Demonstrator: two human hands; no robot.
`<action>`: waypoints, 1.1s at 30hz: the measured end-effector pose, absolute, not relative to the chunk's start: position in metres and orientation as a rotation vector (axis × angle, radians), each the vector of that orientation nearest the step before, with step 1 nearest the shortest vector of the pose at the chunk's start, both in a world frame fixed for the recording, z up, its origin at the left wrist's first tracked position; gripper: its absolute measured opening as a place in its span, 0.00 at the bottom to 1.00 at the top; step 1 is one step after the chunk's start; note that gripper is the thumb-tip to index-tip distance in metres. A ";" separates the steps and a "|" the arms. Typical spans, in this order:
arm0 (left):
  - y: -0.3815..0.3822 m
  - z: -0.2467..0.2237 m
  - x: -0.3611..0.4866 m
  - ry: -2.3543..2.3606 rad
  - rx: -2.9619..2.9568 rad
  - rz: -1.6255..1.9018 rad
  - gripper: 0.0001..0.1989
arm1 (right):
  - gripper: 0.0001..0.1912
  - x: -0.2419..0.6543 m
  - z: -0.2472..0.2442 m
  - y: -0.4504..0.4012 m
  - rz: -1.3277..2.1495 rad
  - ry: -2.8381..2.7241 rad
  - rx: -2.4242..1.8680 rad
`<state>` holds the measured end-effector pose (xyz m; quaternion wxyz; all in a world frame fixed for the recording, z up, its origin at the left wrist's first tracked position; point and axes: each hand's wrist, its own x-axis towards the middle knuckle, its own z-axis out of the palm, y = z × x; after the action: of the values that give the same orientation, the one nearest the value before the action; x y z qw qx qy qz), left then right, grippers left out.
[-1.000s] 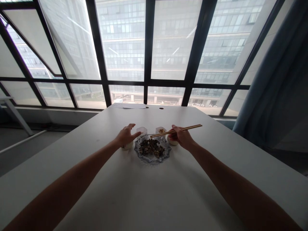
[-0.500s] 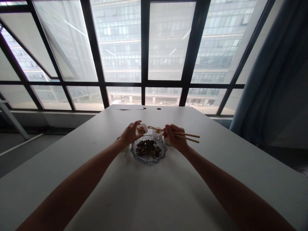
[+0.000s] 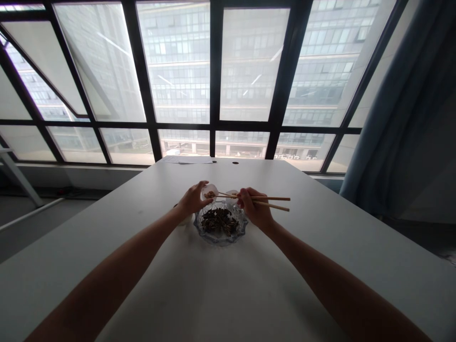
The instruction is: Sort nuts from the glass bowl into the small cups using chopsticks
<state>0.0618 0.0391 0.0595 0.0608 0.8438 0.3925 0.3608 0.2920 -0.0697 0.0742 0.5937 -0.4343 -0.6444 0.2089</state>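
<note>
Above the left rim of a glass bowl, my left hand [image 3: 194, 198] grips a small white cup [image 3: 209, 188] between thumb and fingers, tilted so that light brown pieces [image 3: 210, 194] show in it. My right hand [image 3: 255, 205] is closed around a pair of wooden chopsticks [image 3: 272, 198], whose tips reach to the cup's right side. Dark, dried-looking pieces [image 3: 219, 221] lie in the scalloped clear glass bowl [image 3: 220, 240]. Behind that bowl stands a second small white cup [image 3: 232, 200], partly hidden by the chopsticks and my right hand.
A pale container [image 3: 185, 221] is mostly hidden under my left wrist. White sheets [image 3: 187, 160] lie at the far edge of the white table [image 3: 228, 294], near two dark round holes. Windows stand behind it, and a blue curtain [image 3: 384, 118] hangs at the right.
My right hand and the chopsticks have moved a little to the left, bringing the tips into the held cup's opening. That cup is tipped slightly differently.
</note>
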 end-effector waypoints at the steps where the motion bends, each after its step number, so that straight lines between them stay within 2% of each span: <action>1: 0.041 0.059 0.062 1.233 2.534 1.044 0.34 | 0.24 0.292 0.074 -0.070 0.471 -1.510 -0.994; 8: 0.041 0.060 0.055 1.409 2.420 0.762 0.34 | 0.23 0.284 0.076 -0.081 0.465 -1.903 -1.023; 13: 0.027 0.061 0.030 1.365 2.412 0.940 0.28 | 0.24 0.281 0.082 -0.086 0.435 -1.986 -1.003; 16: 0.017 0.055 0.005 1.399 2.375 1.033 0.29 | 0.23 0.282 0.082 -0.085 0.462 -1.979 -1.003; 25: -0.007 0.019 -0.027 1.425 2.092 1.154 0.37 | 0.26 0.286 0.066 -0.068 0.709 -1.604 -1.085; 30: -0.009 0.020 -0.024 1.444 2.133 1.103 0.37 | 0.25 0.302 0.075 -0.053 0.924 -1.259 -1.155; 33: -0.009 0.020 -0.023 1.448 2.140 1.108 0.36 | 0.26 0.313 0.084 -0.050 0.930 -1.215 -1.163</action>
<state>-0.0232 -0.0088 0.0199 0.1643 0.7509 0.5080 0.3888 0.3134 -0.0503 0.0839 0.5730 -0.4959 -0.5181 0.3967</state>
